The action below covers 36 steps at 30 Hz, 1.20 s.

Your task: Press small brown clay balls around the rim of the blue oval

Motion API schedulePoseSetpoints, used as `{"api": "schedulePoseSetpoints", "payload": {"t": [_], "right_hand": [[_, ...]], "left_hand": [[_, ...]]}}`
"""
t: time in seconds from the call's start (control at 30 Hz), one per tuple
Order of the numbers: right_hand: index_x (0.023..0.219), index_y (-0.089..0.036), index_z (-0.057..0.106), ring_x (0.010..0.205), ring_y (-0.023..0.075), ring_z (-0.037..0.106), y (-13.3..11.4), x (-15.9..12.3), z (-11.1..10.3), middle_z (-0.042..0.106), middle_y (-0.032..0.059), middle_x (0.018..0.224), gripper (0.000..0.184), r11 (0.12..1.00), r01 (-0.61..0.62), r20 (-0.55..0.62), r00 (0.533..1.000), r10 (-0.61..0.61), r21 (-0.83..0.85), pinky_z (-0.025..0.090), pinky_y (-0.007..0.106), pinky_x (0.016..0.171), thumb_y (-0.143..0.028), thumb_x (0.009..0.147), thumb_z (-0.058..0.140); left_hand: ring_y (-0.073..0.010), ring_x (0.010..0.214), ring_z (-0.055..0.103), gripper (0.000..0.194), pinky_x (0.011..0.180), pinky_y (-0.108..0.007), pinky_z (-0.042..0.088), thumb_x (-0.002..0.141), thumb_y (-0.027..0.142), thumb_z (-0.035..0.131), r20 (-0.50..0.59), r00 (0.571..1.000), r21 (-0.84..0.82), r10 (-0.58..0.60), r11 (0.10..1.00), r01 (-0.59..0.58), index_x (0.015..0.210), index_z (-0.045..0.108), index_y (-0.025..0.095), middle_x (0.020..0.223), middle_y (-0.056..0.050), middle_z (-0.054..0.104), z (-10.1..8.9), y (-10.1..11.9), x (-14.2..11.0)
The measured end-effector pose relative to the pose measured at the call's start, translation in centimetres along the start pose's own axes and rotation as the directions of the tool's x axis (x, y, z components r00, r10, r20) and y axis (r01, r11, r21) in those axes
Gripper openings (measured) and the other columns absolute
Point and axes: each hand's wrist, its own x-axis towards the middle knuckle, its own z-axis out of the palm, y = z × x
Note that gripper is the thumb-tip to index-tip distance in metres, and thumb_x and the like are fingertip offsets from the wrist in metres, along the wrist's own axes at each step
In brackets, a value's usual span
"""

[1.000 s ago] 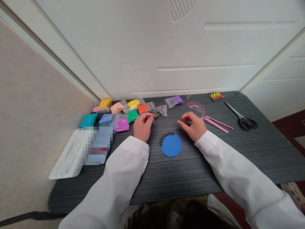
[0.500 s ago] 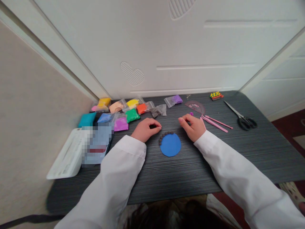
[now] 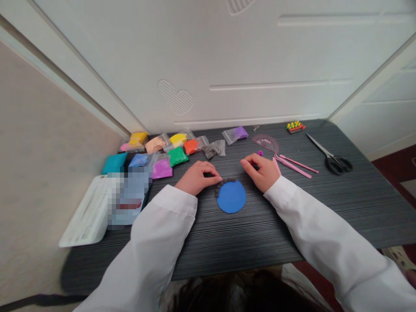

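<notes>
On the dark table lies a flat blue clay disc [image 3: 231, 198], with several dark grey clay balls [image 3: 224, 183] lined along its upper left edge. The fingertips of my left hand [image 3: 199, 177] are closed together and touch this row from the upper left; whether anything is pinched between them is hidden. My right hand [image 3: 262, 171] hovers to the upper right of the disc, thumb and forefinger pressed together. What it may hold cannot be made out. Behind the disc rests a bag of dark grey clay [image 3: 214, 149].
Several colourful clay bags, such as a green one [image 3: 177, 156], lie at the back left near a white tray [image 3: 87, 212]. Pink tools [image 3: 294, 166], a protractor [image 3: 265, 142], scissors [image 3: 333, 160] and a small purple piece [image 3: 260, 153] are on the right.
My left hand has come from beside the dark grey clay bag down to the disc's edge. My right hand has barely moved; the dark bit seen earlier at its fingertips no longer shows.
</notes>
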Motion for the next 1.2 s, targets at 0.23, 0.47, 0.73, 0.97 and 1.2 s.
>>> {"api": "schedulePoseSetpoints", "payload": {"t": [0.23, 0.47, 0.73, 0.97, 1.2], "right_hand": [[0.083, -0.02, 0.05, 0.062, 0.0122, 0.053, 0.35, -0.1, 0.37, 0.057, 0.0007, 0.069, 0.018, 0.999, -0.027, -0.036, 0.999, 0.028, 0.037, 0.043, 0.025, 0.06, -0.036, 0.078, 0.046], [0.083, -0.02, 0.05, 0.061, 0.0123, 0.053, 0.48, -0.05, 0.4, 0.057, 0.0007, 0.069, 0.017, 0.999, -0.025, -0.046, 0.999, 0.026, 0.031, 0.043, 0.025, 0.059, -0.035, 0.077, 0.048], [0.095, -0.021, 0.053, 0.071, 0.0143, 0.054, 0.67, -0.03, 0.42, 0.059, 0.0028, 0.081, 0.02, 1.0, 0.009, -0.053, 0.999, -0.008, 0.018, 0.044, 0.028, 0.066, -0.03, 0.08, 0.044], [0.077, -0.02, 0.053, 0.061, 0.0133, 0.052, 0.58, -0.02, 0.34, 0.056, 0.0007, 0.067, 0.017, 1.0, 0.003, -0.04, 0.999, -0.002, 0.01, 0.043, 0.027, 0.06, -0.034, 0.079, 0.045], [0.1, -0.021, 0.052, 0.073, 0.0132, 0.056, 0.87, -0.03, 0.58, 0.059, 0.0028, 0.088, 0.022, 0.999, 0.014, -0.038, 0.999, -0.012, 0.04, 0.044, 0.028, 0.07, -0.026, 0.081, 0.042]], "left_hand": [[-0.0175, 0.08, 0.052, 0.017, 0.076, -0.033, 0.036, 0.064, 0.04, 0.06, -0.028, 1.0, 0.032, 0.002, 0.999, -0.001, 0.064, 0.064, 0.023, 0.077, -0.001, 0.061, 0.28, 0.04, 0.07], [-0.018, 0.08, 0.052, 0.017, 0.077, -0.033, 0.035, 0.063, 0.04, 0.061, -0.031, 0.999, 0.048, 0.008, 0.999, -0.006, 0.065, 0.064, 0.024, 0.077, -0.001, 0.061, 0.38, 0.0, 0.09], [-0.018, 0.08, 0.052, 0.017, 0.077, -0.033, 0.036, 0.063, 0.041, 0.06, -0.023, 1.0, 0.05, 0.013, 0.999, -0.012, 0.066, 0.064, 0.024, 0.077, -0.001, 0.062, 0.31, 0.17, 0.07], [-0.0174, 0.079, 0.052, 0.019, 0.076, -0.032, 0.038, 0.067, 0.041, 0.056, -0.067, 0.998, 0.034, 0.004, 0.999, -0.002, 0.067, 0.064, 0.024, 0.074, 0.0, 0.063, 0.4, 0.26, -0.03], [-0.0177, 0.082, 0.052, 0.023, 0.07, -0.03, 0.042, 0.077, 0.033, 0.044, -0.375, 0.92, 0.023, -0.115, 0.991, 0.134, 0.09, 0.057, 0.018, 0.088, -0.005, 0.058, 0.82, -0.19, -0.07]]}}
